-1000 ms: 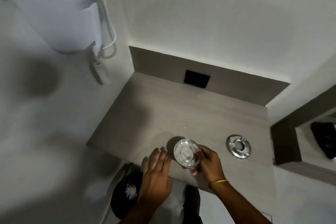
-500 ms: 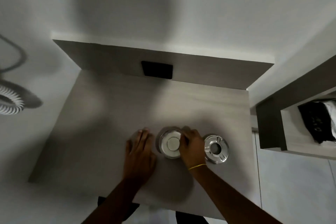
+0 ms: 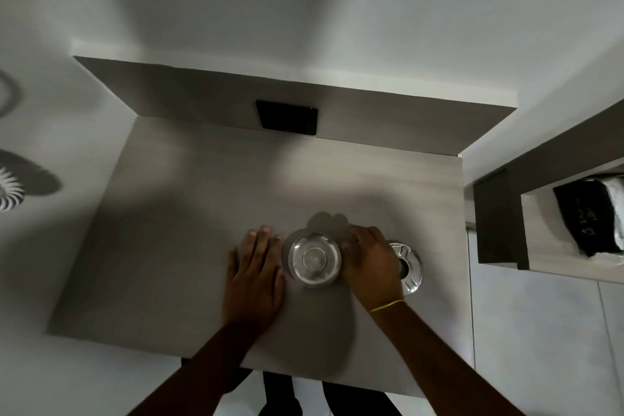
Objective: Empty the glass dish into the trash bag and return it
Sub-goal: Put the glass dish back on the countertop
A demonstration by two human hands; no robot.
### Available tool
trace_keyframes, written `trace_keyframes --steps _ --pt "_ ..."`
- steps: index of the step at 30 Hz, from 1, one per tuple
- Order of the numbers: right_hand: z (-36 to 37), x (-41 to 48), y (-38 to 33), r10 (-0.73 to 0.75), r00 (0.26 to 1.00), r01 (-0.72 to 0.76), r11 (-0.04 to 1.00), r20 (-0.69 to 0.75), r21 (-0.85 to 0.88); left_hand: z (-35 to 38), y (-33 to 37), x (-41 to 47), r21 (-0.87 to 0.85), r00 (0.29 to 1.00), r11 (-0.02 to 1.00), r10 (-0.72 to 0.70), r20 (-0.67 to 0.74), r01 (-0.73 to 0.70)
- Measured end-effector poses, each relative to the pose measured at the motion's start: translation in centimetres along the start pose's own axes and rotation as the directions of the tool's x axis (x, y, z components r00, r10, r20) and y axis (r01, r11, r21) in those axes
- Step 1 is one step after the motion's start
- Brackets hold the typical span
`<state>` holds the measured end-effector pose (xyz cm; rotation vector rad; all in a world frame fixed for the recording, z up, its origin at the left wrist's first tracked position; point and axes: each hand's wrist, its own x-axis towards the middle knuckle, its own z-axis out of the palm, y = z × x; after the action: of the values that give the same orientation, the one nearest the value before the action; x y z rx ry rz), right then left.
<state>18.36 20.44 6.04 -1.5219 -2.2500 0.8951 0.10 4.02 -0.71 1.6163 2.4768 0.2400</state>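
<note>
The round glass dish [image 3: 314, 260] stands upright on the grey wooden counter [image 3: 189, 246], right of the middle and near the front. Nothing shows inside it. My left hand [image 3: 255, 275] lies flat on the counter just left of the dish, fingers spread, apart from the glass. My right hand [image 3: 371, 263] rests at the dish's right rim with its fingers loosely curled, beside the glass and not over it. A yellow band circles that wrist. Dark shapes [image 3: 280, 392] show below the counter's front edge; I cannot tell whether they are the trash bag.
A shiny metal ring-shaped dish [image 3: 411, 268] sits right of my right hand, partly covered by it. A black plate [image 3: 287, 118] is set in the back panel. A wall niche [image 3: 540, 246] on the right holds a black packet [image 3: 587, 219]. A white coiled cord [image 3: 8, 192] hangs far left.
The dish came up from the counter's front edge and now stands on the counter. My right hand has slid off its rim to the side. My view has swung right.
</note>
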Motion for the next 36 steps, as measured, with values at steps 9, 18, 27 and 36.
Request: trace_keyframes --steps 9,18,27,36 --pt "-4.4 -3.1 4.1 0.226 0.948 -0.115 0.900 0.223 -0.420 -0.2 0.2 0.2 0.012 1.000 1.000 -0.011 0.012 0.011" --pt "-3.6 -2.8 1.4 0.187 0.970 -0.112 0.913 0.157 -0.393 -0.2 0.1 -0.1 -0.005 0.999 1.000 0.012 -0.031 -0.012" --pt "1.1 -2.1 -6.6 -0.020 0.965 0.110 0.935 0.261 -0.338 0.1 -0.1 0.1 -0.008 1.000 1.000 0.016 -0.013 -0.016" --pt "3.7 -1.9 -7.0 -0.032 0.942 0.186 0.879 0.334 -0.439 -0.1 -0.2 0.2 -0.017 0.999 0.999 0.032 -0.031 -0.032"
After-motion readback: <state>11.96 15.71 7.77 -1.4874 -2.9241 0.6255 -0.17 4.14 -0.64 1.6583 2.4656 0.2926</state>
